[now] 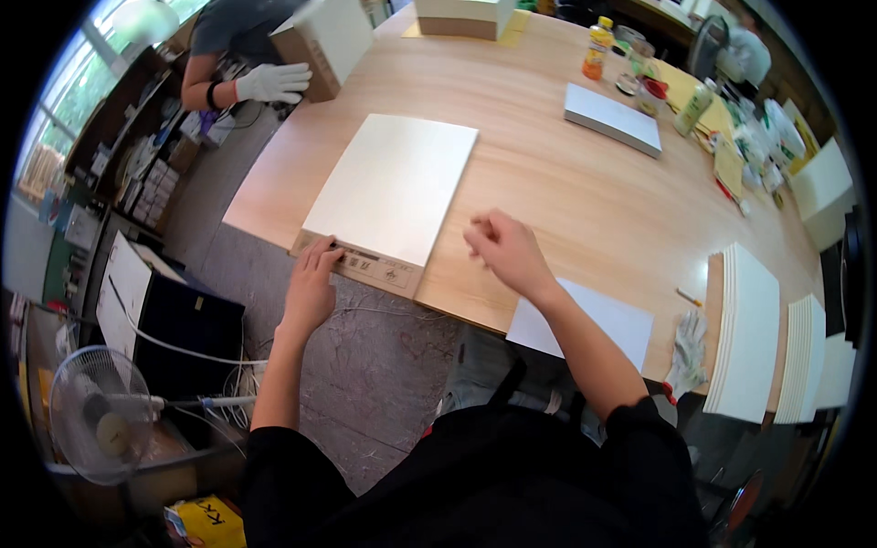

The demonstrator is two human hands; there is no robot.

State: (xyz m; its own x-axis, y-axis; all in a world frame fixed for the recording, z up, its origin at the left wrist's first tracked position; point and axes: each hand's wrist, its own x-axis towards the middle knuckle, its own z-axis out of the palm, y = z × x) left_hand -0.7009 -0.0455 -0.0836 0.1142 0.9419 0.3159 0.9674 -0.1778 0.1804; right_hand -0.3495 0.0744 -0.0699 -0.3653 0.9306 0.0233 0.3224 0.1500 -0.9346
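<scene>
A stack of white sheets (397, 187) lies on the wooden table in front of me, with a printed brown cardboard strip (375, 268) along its near edge. My left hand (315, 281) rests at the left part of this strip. Its fingers are stretched out over the cardboard, near a small dark spot. To the right of the stack, my right hand (507, 248) hangs over the table, apart from the sheets. Its fingers are curled together, and what they hold, if anything, is hidden. A white sheet of paper (598, 320) lies under my right forearm.
Across the table, a co-worker's gloved hand (274, 83) touches a large white-and-brown stack (333, 46). A flat white box (612, 119), an orange drink bottle (597, 50) and clutter stand far right. A glove (687, 352) and white stacks (744, 333) lie near right. A fan (100, 416) stands lower left.
</scene>
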